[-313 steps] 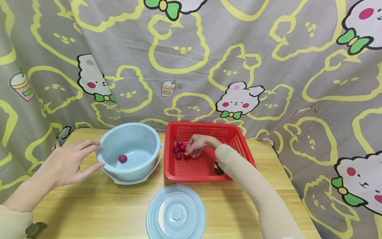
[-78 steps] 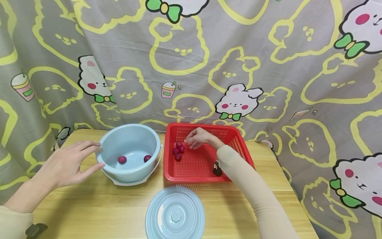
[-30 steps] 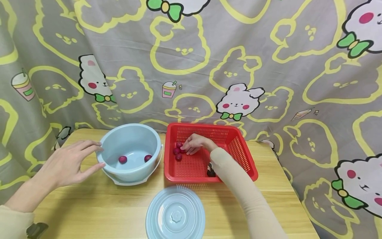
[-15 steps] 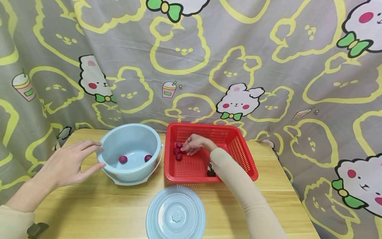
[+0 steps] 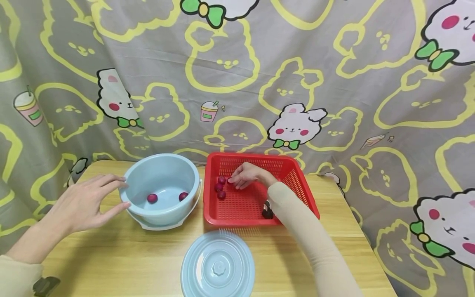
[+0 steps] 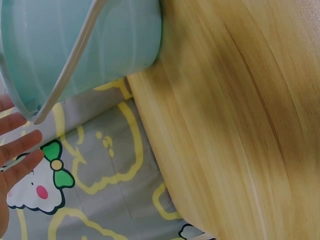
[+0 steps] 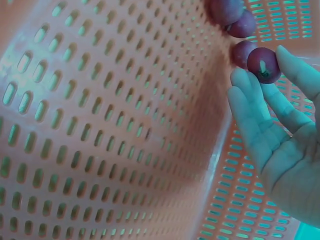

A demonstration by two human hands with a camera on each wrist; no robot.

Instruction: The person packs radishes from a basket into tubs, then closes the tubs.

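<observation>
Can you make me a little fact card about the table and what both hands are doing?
Bucket: pale blue, no lid on, two fruits inside
Basket: red, full of holes, three loose fruits inside
Right hand: at the basket, pinches one dark red fruit
Left hand: by the bucket's rim, thumb and fingers apart
Lid: pale blue, lies on the table
Behind: cartoon curtain

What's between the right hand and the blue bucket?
Three loose dark red fruits, then the left wall of the red basket; head view shows it.
</observation>
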